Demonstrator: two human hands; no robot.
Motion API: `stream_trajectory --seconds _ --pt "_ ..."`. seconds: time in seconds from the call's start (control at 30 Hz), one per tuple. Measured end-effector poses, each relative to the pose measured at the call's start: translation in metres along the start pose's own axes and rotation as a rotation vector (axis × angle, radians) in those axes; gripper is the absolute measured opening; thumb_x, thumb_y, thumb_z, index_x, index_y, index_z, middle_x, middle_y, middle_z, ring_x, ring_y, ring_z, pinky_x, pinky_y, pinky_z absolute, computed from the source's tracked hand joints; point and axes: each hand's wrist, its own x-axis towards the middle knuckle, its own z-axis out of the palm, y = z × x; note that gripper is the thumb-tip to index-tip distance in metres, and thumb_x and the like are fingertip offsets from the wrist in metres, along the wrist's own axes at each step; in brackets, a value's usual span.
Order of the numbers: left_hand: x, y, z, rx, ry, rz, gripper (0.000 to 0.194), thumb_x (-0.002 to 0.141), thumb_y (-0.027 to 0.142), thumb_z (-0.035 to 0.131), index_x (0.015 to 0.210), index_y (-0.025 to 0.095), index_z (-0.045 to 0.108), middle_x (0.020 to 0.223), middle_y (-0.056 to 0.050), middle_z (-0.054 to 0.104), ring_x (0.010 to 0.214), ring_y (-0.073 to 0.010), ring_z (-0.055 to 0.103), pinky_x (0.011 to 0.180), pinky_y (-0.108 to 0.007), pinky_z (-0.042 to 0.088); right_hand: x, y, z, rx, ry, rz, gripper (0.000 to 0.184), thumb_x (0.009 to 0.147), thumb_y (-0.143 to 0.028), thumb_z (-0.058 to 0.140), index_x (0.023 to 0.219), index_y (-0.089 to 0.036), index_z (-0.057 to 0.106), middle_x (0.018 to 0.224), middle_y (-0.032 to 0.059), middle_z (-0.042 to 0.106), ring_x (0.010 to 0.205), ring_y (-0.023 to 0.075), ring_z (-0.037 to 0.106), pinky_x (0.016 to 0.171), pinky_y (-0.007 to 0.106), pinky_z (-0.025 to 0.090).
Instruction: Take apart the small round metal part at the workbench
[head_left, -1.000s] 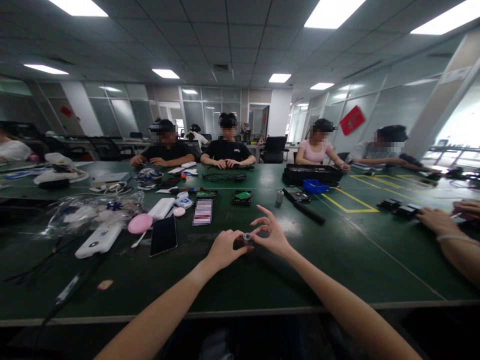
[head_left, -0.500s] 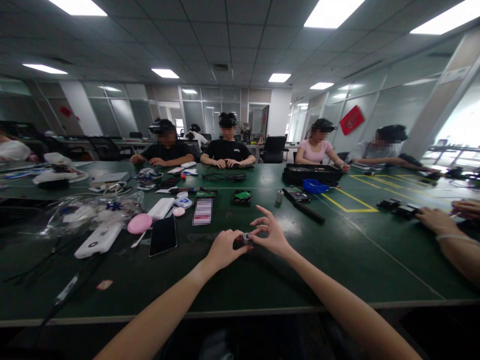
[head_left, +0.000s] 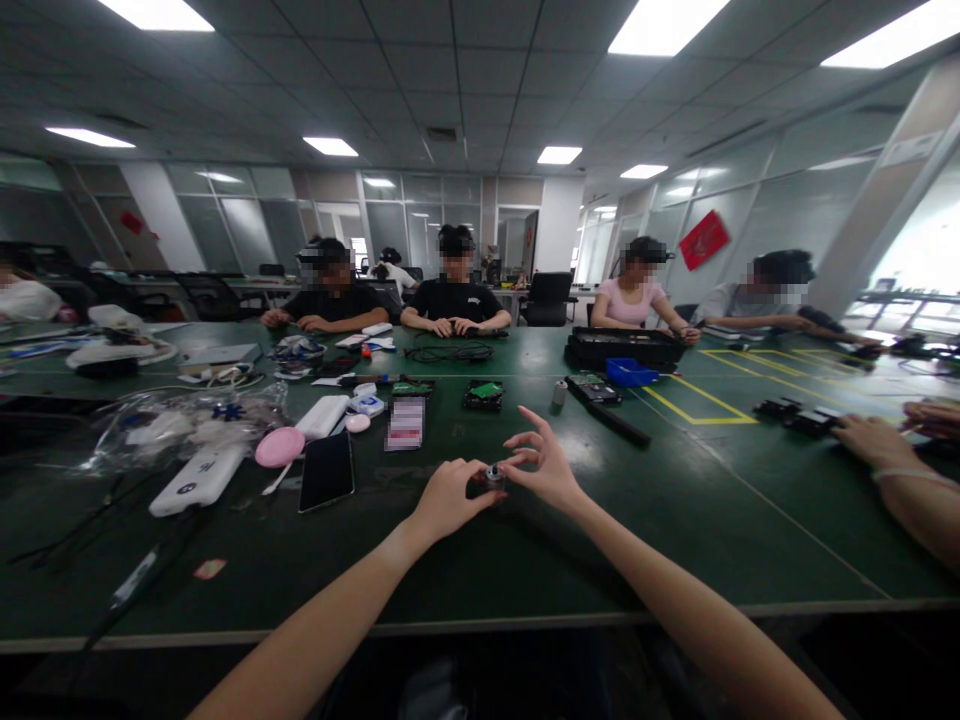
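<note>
Small metal cyl. (head_left: 493, 479) sits betw. both hands, over near part of table (head_left: 525, 585); can't tell if it rests there. L hand (head_left: 451, 497) grip narrow, holding it thumb-to-fingers. R hand (head_left: 553, 474) fingertips at its R edge; can't tell if pinching. Prob. light, stiff, slightly slippery, not fragile; best hold: opp. side walls.

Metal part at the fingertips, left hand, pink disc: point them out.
Metal part (head_left: 494, 477), head view: middle of its visible body.
Left hand (head_left: 450, 497), head view: back of the hand.
Pink disc (head_left: 280, 447), head view: middle of its face.
</note>
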Motion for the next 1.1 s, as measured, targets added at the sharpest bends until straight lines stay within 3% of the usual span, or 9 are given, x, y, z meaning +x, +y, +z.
stream_trajectory --seconds 0.87,1.1 --pt "0.000 0.000 0.000 0.001 -0.004 0.014 0.035 0.080 0.054 0.061 0.096 0.023 0.064 0.086 -0.002 0.065 0.080 -0.0201 0.058 0.073 -0.029 0.041 0.003 -0.006 -0.013 -0.103 -0.060 0.018 0.087 0.067 -0.022 0.073 0.140 -0.030 0.025 0.101 0.0030 0.056 0.072 0.0146 0.069 0.078 0.037 0.056" --pt "0.000 -0.001 0.001 0.001 0.005 -0.002 0.036 0.079 0.053 0.062 0.097 0.023 0.064 0.086 -0.002 0.066 0.080 -0.0201 0.059 0.074 -0.029 0.042 0.003 0.011 -0.029 -0.253 -0.133 0.192 0.085 0.064 -0.013 0.070 0.137 -0.029 0.029 0.098 0.0020 0.055 0.067 0.0138 0.068 0.065 0.030 0.057"
